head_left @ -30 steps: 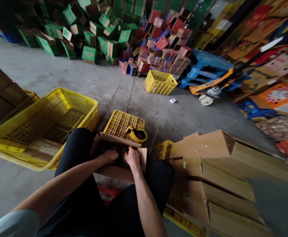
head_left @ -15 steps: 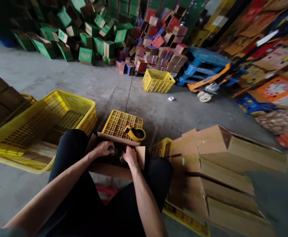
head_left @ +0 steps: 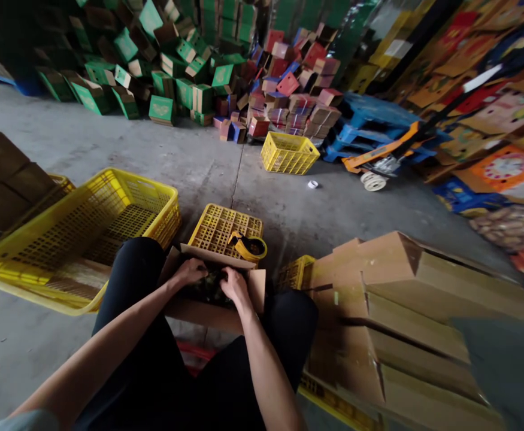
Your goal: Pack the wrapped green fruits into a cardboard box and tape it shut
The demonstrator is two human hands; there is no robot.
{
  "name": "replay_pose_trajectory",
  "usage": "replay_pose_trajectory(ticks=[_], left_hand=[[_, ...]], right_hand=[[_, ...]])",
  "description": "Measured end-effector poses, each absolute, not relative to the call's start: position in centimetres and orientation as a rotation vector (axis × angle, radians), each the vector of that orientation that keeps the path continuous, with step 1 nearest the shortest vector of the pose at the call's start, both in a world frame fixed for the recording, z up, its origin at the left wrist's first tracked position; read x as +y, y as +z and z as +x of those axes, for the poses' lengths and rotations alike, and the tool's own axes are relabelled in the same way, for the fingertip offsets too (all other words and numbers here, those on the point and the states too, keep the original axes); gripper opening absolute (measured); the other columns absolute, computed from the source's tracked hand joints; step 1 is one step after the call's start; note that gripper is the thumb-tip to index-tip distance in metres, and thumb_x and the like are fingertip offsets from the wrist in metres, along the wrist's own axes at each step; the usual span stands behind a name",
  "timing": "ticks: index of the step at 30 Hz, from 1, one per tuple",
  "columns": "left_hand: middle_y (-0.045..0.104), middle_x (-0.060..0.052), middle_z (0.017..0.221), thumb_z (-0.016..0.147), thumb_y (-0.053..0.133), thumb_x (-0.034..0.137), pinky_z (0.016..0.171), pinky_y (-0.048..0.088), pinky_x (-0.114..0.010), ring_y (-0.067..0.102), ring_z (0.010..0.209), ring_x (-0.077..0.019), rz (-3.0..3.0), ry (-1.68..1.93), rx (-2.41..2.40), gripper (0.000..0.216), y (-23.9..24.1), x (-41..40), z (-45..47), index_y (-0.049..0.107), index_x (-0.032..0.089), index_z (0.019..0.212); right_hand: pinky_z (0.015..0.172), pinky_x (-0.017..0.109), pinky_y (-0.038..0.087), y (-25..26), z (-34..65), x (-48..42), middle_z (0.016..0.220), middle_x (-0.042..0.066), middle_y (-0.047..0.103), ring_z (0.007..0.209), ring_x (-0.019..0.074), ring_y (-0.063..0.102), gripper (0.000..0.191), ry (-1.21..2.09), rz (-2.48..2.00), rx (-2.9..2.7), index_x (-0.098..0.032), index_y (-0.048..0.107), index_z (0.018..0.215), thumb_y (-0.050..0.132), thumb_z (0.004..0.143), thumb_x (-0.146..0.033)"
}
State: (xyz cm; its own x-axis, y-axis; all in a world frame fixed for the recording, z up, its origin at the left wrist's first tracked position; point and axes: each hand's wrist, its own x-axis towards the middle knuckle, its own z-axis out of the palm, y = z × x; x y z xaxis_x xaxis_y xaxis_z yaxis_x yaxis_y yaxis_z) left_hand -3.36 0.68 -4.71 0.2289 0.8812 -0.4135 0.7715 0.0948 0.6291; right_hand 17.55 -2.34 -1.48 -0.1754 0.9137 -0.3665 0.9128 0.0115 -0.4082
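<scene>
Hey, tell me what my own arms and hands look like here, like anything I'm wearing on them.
Your left hand and right hand are ungloved, with no watch or band visible. A pale grey-blue sleeve shows on your left arm; no right sleeve is in view.

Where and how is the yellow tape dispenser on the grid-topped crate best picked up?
Probably by the yellow body of the tape dispenser, between its round end and narrower end, with the right hand coming from above. It rests on the grid-topped crate with its upper side uncovered, while the far wall of the cardboard box stands between it and the hand.
</scene>
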Motion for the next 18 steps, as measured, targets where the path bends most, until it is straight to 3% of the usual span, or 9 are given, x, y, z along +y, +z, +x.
replay_pose_trajectory(ticks=[3,5,9,13,18], left_hand=[[0.082,-0.009,0.102,0.091,0.067,0.030,0.084,0.054,-0.030,0.075,0.100,-0.0275,1.679,0.221,1.487,0.030,-4.6,0.7,-3.0,0.081,0.011,0.109],[0.083,-0.008,0.102,0.094,0.065,0.033,0.086,0.056,-0.030,0.075,0.101,-0.0268,1.696,0.241,1.430,0.031,-4.3,0.6,-2.8,0.082,0.011,0.109],[0.082,-0.006,0.111,0.095,0.066,0.034,0.096,0.056,-0.030,0.075,0.109,-0.0270,1.762,0.207,1.409,0.032,-3.8,0.5,-3.2,0.081,0.017,0.118],[0.071,-0.017,0.139,0.088,0.074,0.026,0.108,0.052,-0.038,0.068,0.128,-0.0373,1.816,0.104,1.591,0.051,-4.1,0.3,-4.3,0.071,0.015,0.137],[0.071,-0.024,0.135,0.086,0.077,0.033,0.104,0.054,-0.046,0.069,0.125,-0.0447,1.832,-0.105,1.680,0.048,-4.8,-0.2,-4.2,0.074,0.013,0.129]], right_hand=[[0.103,0.027,0.055,-0.9,18.1,-2.3,0.136,0.003,0.074,0.123,0.0198,0.071,0.050,1.044,-1.869,-2.134,-0.028,0.061,0.145,0.067,0.095,-0.022],[0.103,0.030,0.055,-0.6,18.2,-2.3,0.137,0.004,0.074,0.124,0.0212,0.071,0.053,1.127,-1.816,-1.976,-0.027,0.061,0.145,0.071,0.093,-0.026],[0.106,0.033,0.054,-0.3,18.3,-2.2,0.132,0.006,0.077,0.124,0.0230,0.071,0.038,1.153,-1.858,-1.821,-0.024,0.069,0.133,0.070,0.094,-0.027],[0.110,0.037,0.051,-0.1,18.9,-2.3,0.137,0.009,0.074,0.128,0.0265,0.069,0.041,1.014,-2.016,-1.889,-0.024,0.066,0.137,0.069,0.097,-0.031],[0.103,0.035,0.054,0.1,18.5,-3.0,0.133,0.009,0.076,0.122,0.0261,0.072,0.038,0.767,-2.194,-2.245,-0.025,0.064,0.141,0.059,0.104,-0.032]])
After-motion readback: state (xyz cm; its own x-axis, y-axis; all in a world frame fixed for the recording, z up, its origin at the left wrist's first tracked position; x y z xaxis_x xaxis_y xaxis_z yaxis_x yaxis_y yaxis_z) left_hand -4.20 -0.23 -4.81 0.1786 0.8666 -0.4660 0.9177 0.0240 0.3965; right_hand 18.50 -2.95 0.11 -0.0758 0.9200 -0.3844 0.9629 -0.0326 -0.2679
